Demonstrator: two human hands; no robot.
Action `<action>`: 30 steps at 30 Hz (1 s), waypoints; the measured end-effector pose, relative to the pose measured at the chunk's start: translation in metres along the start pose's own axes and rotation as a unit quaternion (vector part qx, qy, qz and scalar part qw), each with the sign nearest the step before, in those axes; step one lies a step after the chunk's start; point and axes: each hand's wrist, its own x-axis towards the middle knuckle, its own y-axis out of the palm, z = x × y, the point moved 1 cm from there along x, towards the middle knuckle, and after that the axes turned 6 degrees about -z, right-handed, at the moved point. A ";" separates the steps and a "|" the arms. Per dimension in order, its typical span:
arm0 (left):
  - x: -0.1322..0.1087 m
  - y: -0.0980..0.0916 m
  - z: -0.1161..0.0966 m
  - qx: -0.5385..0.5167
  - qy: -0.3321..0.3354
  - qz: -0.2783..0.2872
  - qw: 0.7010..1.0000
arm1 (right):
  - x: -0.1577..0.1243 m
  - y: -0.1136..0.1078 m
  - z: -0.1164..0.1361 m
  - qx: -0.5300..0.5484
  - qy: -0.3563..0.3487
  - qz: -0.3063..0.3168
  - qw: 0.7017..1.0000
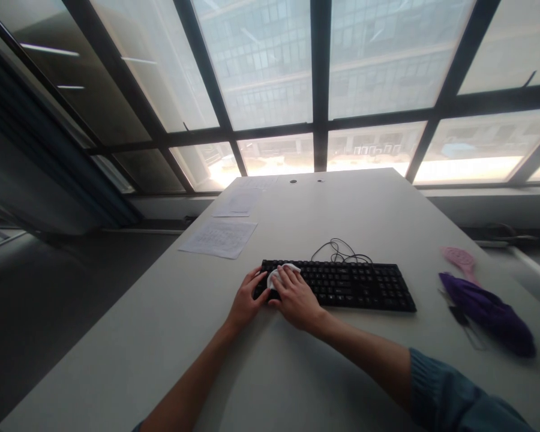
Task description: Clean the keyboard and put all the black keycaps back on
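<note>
A black keyboard [355,285] lies flat on the white table, its cord [339,249] loosely coiled behind it. My left hand [246,300] grips the keyboard's left end, thumb at the front and fingers toward the back edge. Over the left part of the keys, my right hand [296,298] presses down a white cloth or wipe [274,278]. The fingers lie across the cloth and hide much of it, along with the keys below.
Papers [219,237] lie on the table [342,210] at the back left. Toward the right edge are a pink hairbrush [459,259], a purple cloth item [490,312] and a small black-handled object [459,315]. Tall windows [256,66] stand beyond the table.
</note>
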 end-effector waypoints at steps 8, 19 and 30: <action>0.000 0.000 -0.003 -0.002 -0.008 0.000 1.000 | -0.001 -0.002 -0.025 -0.029 0.018 -0.003 0.999; 0.000 0.001 -0.002 0.003 -0.004 -0.007 1.000 | -0.011 -0.011 -0.030 -0.048 0.080 -0.016 0.996; 0.002 0.001 0.002 0.009 0.006 -0.002 1.000 | -0.004 0.004 0.008 0.004 -0.038 -0.003 0.999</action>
